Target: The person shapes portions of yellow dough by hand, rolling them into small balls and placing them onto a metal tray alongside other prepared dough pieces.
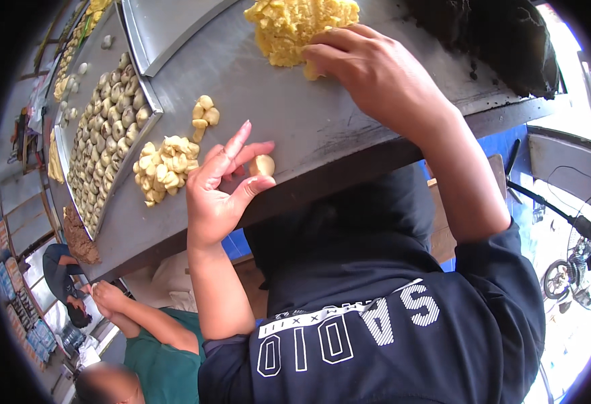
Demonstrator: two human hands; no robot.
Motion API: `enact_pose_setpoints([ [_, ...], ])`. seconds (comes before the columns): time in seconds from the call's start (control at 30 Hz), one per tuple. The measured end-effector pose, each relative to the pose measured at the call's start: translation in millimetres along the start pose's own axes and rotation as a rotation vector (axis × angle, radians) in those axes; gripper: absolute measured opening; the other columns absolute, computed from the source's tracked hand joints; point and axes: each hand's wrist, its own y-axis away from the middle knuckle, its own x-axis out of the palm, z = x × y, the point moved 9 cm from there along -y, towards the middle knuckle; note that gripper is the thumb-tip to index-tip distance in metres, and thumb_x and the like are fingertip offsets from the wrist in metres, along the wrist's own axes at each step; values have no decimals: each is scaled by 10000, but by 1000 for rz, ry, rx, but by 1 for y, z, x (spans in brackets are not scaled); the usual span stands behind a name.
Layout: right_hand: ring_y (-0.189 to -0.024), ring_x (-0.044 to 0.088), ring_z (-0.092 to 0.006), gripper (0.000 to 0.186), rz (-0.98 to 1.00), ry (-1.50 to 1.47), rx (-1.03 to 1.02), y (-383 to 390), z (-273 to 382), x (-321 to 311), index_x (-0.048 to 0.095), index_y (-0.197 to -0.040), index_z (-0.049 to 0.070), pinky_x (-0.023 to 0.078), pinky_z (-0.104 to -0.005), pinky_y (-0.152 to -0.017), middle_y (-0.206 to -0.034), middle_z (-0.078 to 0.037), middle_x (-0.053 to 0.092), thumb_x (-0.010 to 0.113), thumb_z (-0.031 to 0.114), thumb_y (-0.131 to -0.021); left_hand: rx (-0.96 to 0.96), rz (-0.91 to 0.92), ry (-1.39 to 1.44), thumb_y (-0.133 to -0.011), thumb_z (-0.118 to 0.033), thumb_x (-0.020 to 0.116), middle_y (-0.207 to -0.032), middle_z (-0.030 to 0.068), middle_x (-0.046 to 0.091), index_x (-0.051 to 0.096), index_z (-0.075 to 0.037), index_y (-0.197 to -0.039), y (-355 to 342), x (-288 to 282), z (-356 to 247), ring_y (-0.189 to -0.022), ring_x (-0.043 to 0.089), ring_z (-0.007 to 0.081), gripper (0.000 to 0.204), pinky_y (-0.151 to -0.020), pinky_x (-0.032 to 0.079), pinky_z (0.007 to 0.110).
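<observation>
At the far edge of the metal tabletop, my right hand (366, 71) has its fingers closed on the lower part of a rough yellow dough mass (289, 30). My left hand (221, 182) is nearer the front edge, its fingers spread. A small pale dough ball (263, 165) sits by its thumb, seemingly touching it; I cannot tell whether it bears on the ball. Left of this hand lies a heap of small flattened dough pieces (165, 168). Several more small dough pieces (205, 112) lie just beyond it.
A metal tray (149, 101) holds rows of round pieces with dark filling showing through. Beyond it stands another tray (167, 27). A dark mass (491, 40) lies at the far right, brown paste (80, 239) at the left corner. A person in green (164, 343) works at the left.
</observation>
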Motion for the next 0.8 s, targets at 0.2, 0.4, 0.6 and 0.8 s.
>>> enact_pose_setpoints([
  [0.2,-1053,786,-318,100,215,-199,-135,5,23,-6,777,-880,68,647,-463,-928,-1017,-95,774,717,88,-957,7,-163,123,-1015,-26,865,-1212,129,868,721,31,-1539,20,6,10,-928,729,112,547,-945,608,282],
  [0.4,-1138,758,-327,145,145,-445,-118,20,27,1,824,-1056,39,630,-439,-974,-1224,-101,774,784,59,-918,251,-218,-431,-1060,-8,806,-1313,174,865,724,45,-1525,23,18,-32,-1173,799,272,475,-1198,529,418],
  [0.6,-1252,712,-272,328,98,-143,16,37,31,8,832,-1228,106,637,-416,-995,-1326,-51,745,810,140,-902,141,-262,-91,-1011,26,827,-1591,236,685,685,31,-1532,25,17,-24,-1387,746,367,540,-1248,533,540],
  [0.8,-1255,707,-312,306,3,-144,-16,53,15,-5,871,-1130,138,636,-434,-1013,-1281,-48,769,735,158,-857,353,-198,-352,-940,65,868,-1440,191,715,808,-44,-1130,30,7,-25,-1271,783,344,227,-1014,685,469],
])
